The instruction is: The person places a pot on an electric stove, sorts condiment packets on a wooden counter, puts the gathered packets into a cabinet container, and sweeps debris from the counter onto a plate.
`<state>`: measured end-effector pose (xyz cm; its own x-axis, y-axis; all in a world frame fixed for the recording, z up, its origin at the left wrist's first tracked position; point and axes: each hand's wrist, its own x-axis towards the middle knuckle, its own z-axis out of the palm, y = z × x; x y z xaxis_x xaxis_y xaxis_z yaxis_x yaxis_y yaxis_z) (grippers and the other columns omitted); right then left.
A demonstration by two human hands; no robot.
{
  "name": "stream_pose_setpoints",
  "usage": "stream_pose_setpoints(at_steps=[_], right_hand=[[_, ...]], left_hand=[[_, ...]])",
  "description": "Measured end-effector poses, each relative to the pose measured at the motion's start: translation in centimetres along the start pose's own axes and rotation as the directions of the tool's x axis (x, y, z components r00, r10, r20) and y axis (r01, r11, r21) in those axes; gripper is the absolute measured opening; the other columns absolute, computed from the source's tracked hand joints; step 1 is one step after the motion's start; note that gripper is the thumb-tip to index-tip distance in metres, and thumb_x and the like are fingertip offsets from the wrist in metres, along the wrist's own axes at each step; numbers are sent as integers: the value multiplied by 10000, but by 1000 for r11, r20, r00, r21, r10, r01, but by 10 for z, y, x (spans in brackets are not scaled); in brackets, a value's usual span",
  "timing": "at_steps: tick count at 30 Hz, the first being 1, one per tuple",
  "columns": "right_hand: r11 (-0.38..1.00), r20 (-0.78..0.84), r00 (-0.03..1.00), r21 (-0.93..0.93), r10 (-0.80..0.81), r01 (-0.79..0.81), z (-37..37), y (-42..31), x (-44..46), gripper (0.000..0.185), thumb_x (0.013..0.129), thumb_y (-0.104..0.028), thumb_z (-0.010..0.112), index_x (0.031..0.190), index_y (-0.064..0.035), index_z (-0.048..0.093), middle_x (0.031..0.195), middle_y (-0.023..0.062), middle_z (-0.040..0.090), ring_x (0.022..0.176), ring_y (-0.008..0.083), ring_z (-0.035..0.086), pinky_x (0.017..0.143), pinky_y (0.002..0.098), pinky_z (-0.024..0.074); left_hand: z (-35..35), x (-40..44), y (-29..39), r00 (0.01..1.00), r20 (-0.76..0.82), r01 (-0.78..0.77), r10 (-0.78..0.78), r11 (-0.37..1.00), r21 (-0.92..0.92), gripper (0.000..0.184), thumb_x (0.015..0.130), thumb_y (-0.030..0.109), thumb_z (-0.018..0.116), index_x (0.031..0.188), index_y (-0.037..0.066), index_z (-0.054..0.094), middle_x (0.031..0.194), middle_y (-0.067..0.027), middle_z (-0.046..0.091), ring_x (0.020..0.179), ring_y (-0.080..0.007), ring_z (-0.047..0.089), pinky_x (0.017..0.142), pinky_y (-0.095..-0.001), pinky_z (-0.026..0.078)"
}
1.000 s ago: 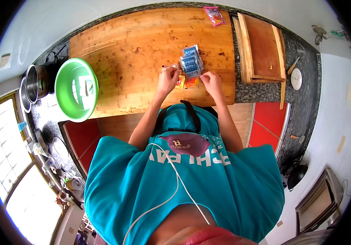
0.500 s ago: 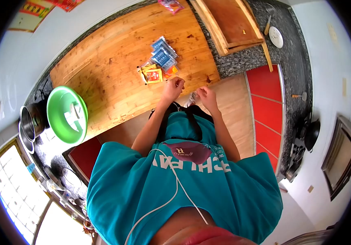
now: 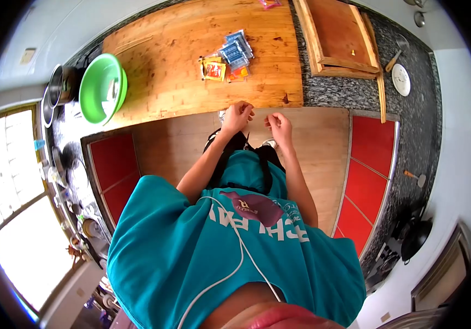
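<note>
My left hand (image 3: pixel 238 116) is over the front edge of the wooden board (image 3: pixel 175 71), its fingers curled in, nothing visible in them. Just to its right, my right hand (image 3: pixel 279 129) hovers over the floor in front of the board. Its fingers are bent inward too, and I see nothing held. The hands are apart from each other. Beyond the left hand, blue-and-clear packets (image 3: pixel 235 50) lie overlapped on the board. Beside them are yellow-and-red sachets (image 3: pixel 213 69) and an orange packet (image 3: pixel 239 74).
A green basin (image 3: pixel 103 90) with something white inside stands at the board's left end, near metal pots (image 3: pixel 57 86). Thin sticks (image 3: pixel 133 45) lie at the back left. To the right are a wooden tray (image 3: pixel 350 64), a white dish (image 3: pixel 401 80) and red cabinets (image 3: pixel 374 143).
My view has shifted, so the board, packets and basin sit higher in the picture. Both hands stay curled near the board's front edge, close together.
</note>
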<state>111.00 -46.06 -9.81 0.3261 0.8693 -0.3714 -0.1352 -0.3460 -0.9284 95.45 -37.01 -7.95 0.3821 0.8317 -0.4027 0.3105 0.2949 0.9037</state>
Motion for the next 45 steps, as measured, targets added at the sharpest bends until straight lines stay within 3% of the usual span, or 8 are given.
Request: stream_pose_setpoints(at_steps=[21, 25, 28, 29, 34, 42, 44, 45], right_hand=[[841, -29, 954, -481, -298, 248, 69, -62, 182, 299, 806, -254, 685, 938, 10, 641, 865, 157, 679, 813, 230, 673, 700, 329, 512], [688, 37, 935, -667, -354, 287, 88, -62, 228, 603, 652, -398, 785, 997, 54, 582, 934, 231, 623, 899, 376, 600, 791, 425, 477], [603, 117, 950, -749, -290, 276, 92, -46, 263, 752, 591, -451, 819, 1082, 59, 566, 954, 221, 652, 912, 322, 639, 789, 391, 498], [440, 62, 897, -855, -437, 274, 97, -40, 268, 797, 566, -492, 818, 1088, 54, 563, 950, 215, 651, 906, 334, 636, 793, 413, 496], [534, 213, 972, -835, 96, 130, 101, -67, 291, 572, 616, -453, 792, 954, -16, 641, 844, 158, 673, 823, 292, 653, 721, 381, 494], [721, 242, 933, -593, -265, 358, 100, -78, 284, 281, 749, -246, 719, 825, -13, 580, 770, 191, 632, 717, 342, 617, 670, 407, 477], [722, 201, 938, -599, -283, 346, 88, -91, 280, 257, 779, -230, 708, 847, -13, 588, 751, 146, 645, 680, 260, 623, 655, 363, 477], [848, 172, 943, -412, -285, 332, 83, -98, 276, 247, 797, -222, 699, 864, -8, 596, 759, 112, 650, 684, 209, 614, 651, 337, 474]], left_hand=[[-71, 37, 18, 992, -73, 84, -101, 976, -200, 259, 929, 207, 519, 987, -30, 605, 820, -89, 664, 662, -129, 627, 597, -255, 513], [-79, 39, 15, 992, -65, 94, -108, 978, -184, 268, 937, 220, 511, 1005, -26, 595, 831, -87, 659, 685, -132, 624, 617, -262, 511], [-80, 41, 15, 987, -121, 80, -104, 978, -192, 276, 940, 225, 511, 1013, -29, 592, 828, -88, 658, 709, -134, 623, 637, -265, 509], [-80, 41, 13, 983, -160, 64, -95, 979, -192, 287, 941, 233, 511, 1014, -32, 594, 829, -88, 656, 722, -134, 622, 647, -262, 506], [-79, 32, 22, 954, -271, 45, -124, 959, -282, 294, 942, 240, 511, 1023, -30, 594, 835, -91, 656, 727, -139, 624, 647, -267, 508], [-79, 39, 28, 936, -337, -1, -104, 955, -298, 301, 948, 244, 504, 1026, -33, 592, 852, -94, 656, 746, -152, 628, 662, -280, 517], [-79, 47, 34, 939, -326, 8, -106, 957, -289, 299, 953, 256, 504, 1019, -21, 596, 856, -86, 657, 750, -147, 628, 669, -279, 519], [-78, 52, 37, 937, -341, -52, -75, 936, -348, 297, 950, 251, 505, 1025, -23, 590, 855, -86, 656, 743, -147, 629, 657, -280, 517]])
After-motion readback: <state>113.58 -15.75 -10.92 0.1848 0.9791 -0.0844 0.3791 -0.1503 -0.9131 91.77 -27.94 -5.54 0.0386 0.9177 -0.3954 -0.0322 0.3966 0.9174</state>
